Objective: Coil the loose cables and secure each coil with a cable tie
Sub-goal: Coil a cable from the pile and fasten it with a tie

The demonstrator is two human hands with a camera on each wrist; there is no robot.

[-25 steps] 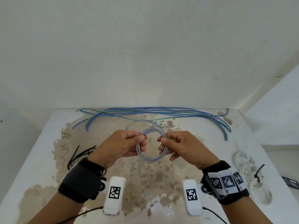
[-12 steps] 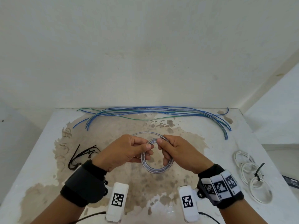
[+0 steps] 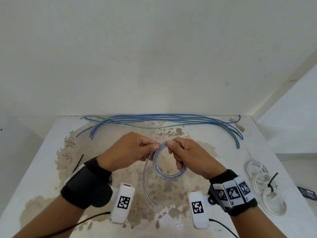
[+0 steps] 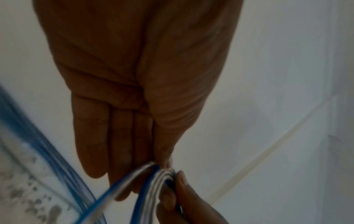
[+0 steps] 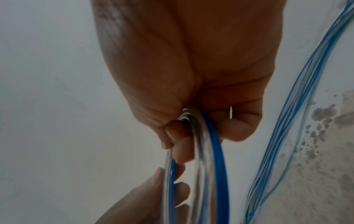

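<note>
A blue-and-white cable coil [image 3: 169,175] hangs in the air above the stained table [image 3: 42,169], held at its top by both hands. My left hand [image 3: 130,150] pinches the strands at the top left [image 4: 153,168]. My right hand [image 3: 185,155] grips the top right, fingers curled through the loop [image 5: 193,121]. A loose tail of the cable [image 3: 145,182] curves down to the left of the coil towards the table's near edge. Several loose blue and green cables [image 3: 163,120] lie along the far edge. Black cable ties [image 3: 79,162] lie left, mostly hidden by my left wrist.
Three white coils [image 3: 264,186] lie at the right edge, one with a black tie [image 3: 271,181] on it. A dark flat object [image 3: 307,193] sits lower down, beyond the table's right edge. A white wall rises behind the table.
Both hands moved together to the top of the coil. The coil now hangs below them, and a loose tail has swung down on the left side.
</note>
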